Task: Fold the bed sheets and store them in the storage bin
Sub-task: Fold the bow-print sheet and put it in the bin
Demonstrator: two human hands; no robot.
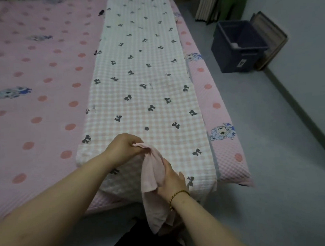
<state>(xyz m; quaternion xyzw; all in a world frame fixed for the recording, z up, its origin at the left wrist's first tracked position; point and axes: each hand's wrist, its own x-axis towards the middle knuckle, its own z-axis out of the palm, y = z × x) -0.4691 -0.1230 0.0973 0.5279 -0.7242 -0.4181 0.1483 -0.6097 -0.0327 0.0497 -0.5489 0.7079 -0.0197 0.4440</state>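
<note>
We note the checked sheet [143,77] lying as a long folded strip along the right side of the bed [36,81]. At its near end, the left hand [125,149] has its grip pinched on the top of a pink cloth [153,202], which hangs over the foot of the bed. The right hand [172,179] grips the same cloth lower down, fingers curled round it. The dark blue bin [227,59] stands open on the floor [279,155], well apart to the right.

Open floor [269,156] between bed [225,106] and bin [236,52]
</note>
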